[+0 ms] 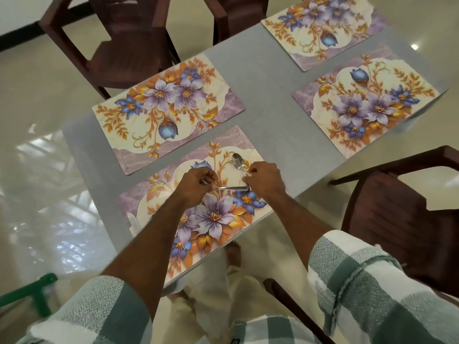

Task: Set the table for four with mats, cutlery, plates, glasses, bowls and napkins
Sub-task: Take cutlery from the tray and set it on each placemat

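Several floral place mats lie on the grey table (268, 115). Over the nearest mat (159, 194), my left hand (196, 183) grips a metal piece of cutlery (231, 187) that runs sideways to my right hand. My right hand (263, 181) pinches the handle of a silver spoon (238, 162) whose bowl points away from me. The sideways piece's head is hidden in my left hand. The other mats sit at the far left (164, 108), at the right (365, 105) and at the far right (325, 28).
Dark wooden chairs stand around the table: one at the far left (116, 43), one at the back (236, 13), one at the right (402, 214). A green frame (37, 296) shows at the lower left. The floor is glossy and pale.
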`<state>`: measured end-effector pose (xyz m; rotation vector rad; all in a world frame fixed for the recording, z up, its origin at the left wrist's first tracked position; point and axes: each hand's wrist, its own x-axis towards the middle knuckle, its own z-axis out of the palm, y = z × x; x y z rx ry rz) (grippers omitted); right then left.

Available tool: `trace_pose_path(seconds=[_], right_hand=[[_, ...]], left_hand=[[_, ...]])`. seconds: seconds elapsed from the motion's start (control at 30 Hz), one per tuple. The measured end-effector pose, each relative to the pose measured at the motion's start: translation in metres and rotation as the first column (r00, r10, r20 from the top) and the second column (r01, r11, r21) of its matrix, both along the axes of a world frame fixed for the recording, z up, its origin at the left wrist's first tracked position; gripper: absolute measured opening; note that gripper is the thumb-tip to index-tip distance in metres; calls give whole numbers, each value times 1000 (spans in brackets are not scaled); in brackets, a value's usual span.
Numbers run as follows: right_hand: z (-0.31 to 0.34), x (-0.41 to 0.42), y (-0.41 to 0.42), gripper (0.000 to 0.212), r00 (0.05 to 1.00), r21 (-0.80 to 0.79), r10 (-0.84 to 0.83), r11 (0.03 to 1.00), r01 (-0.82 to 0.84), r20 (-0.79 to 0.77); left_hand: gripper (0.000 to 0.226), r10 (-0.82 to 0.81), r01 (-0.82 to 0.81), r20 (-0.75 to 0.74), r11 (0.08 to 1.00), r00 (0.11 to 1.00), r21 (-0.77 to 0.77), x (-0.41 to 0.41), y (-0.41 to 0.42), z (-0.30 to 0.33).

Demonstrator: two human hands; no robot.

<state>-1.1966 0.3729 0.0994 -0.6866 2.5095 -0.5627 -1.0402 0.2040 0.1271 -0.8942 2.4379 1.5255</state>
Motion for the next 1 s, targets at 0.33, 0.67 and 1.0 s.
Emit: trace_pose_path(seconds=[0.33, 0.67, 1.0], right_hand=[[17, 0, 17, 17, 920, -136, 363, 929, -344, 147], [-1, -48, 46, 19, 977, -8, -6, 1000, 8, 214], [-3, -28, 33, 24, 985, 26, -161, 987, 159, 62]], left_hand=[[24, -11, 16, -44, 993, 999, 121, -49, 9, 12], [61, 216, -216, 21, 966, 976, 143, -56, 18, 1], [50, 172, -183, 91, 975, 981, 129, -53, 26, -5]])
